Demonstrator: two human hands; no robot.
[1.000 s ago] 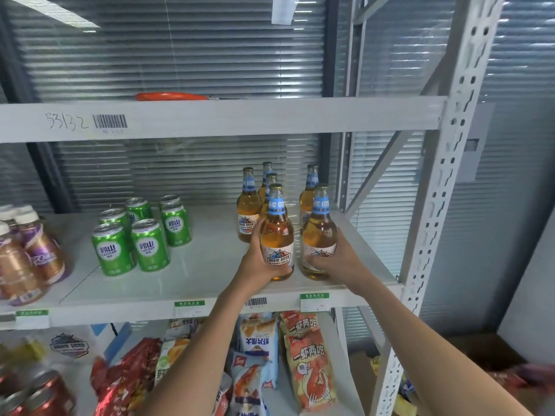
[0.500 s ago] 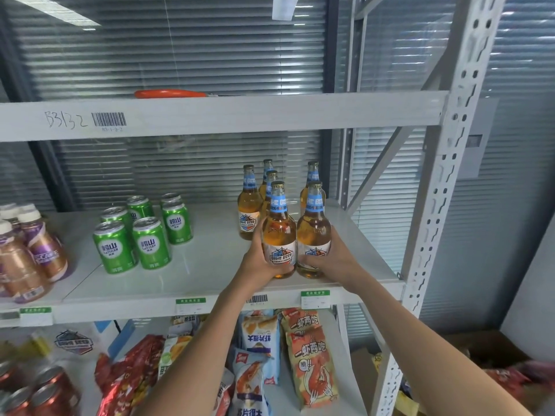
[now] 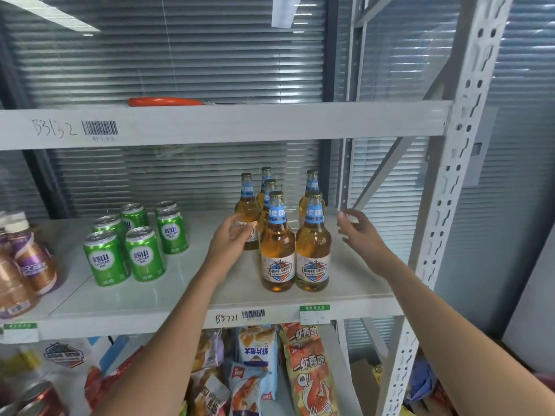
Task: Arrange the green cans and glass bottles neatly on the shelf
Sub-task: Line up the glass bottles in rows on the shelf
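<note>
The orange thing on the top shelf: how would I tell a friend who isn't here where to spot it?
Start at the grey metal rack and find the upper shelf beam with "B3132" handwritten beside a barcode. Just above that beam, a little right of the barcode, lies the orange thing, long, flat and low; I cannot tell what it is. It is the only item visible up there, while the green cans and glass bottles stand one shelf below.

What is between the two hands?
In the head view, two front glass bottles stand side by side on the shelf between the open left hand and right hand, touching neither.
</note>
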